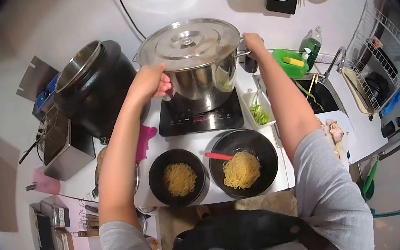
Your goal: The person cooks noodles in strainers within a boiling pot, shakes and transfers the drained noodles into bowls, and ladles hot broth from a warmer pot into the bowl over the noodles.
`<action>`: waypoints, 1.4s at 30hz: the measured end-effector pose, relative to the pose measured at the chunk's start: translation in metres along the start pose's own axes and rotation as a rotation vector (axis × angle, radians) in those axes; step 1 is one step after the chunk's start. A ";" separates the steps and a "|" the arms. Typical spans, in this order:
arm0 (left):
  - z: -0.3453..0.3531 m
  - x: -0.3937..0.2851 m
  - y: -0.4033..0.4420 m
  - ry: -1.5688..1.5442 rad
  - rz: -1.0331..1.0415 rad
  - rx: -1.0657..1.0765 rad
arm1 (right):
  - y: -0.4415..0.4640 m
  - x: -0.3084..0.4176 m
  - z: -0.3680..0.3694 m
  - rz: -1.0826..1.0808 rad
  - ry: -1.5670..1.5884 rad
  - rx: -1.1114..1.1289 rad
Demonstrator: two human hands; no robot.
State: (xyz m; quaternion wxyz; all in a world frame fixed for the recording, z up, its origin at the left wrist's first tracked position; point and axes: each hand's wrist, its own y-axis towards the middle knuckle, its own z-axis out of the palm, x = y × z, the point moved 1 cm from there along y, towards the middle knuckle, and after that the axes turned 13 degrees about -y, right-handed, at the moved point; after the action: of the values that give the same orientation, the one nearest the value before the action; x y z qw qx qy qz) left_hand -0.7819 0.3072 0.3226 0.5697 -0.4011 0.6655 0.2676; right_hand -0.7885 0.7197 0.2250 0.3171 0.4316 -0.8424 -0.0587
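A large steel stockpot (201, 82) with its lid (187, 41) on stands upright on a black induction cooker (199, 121). My right hand (253, 44) is closed around the handle on the pot's right side. At the pot's left front, my left hand (150, 81) has its fingers curled beside the rim; what they grip, if anything, is hidden. Nearer to me are two black bowls of noodles, a smaller left bowl (155, 183) and a larger right bowl (271, 168). A red-handled utensil (219, 156) rests in the larger one.
A black soup kettle (101, 92) and a steel fryer (57, 145) stand at left. On the right are a white tray of chopped greens (259, 114), a green sponge basket (289, 69), a detergent bottle (314, 46), a sink (323, 95) and a dish rack (380, 48).
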 end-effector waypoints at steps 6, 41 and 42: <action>-0.003 0.006 -0.005 0.261 0.244 -0.055 | -0.009 0.026 -0.020 0.286 0.333 0.148; 0.059 0.161 -0.032 0.994 0.402 -0.179 | -0.428 -0.052 -0.151 0.557 1.035 -0.153; 0.058 0.158 -0.030 1.095 0.326 -0.183 | -0.427 -0.052 -0.149 0.552 1.032 -0.140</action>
State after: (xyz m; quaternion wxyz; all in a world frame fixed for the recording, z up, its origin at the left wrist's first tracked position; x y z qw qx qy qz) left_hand -0.7299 0.3021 0.1603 0.0569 -0.4210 0.8907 0.1619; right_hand -0.3844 0.5201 0.1584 0.7173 0.1471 -0.6545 0.1882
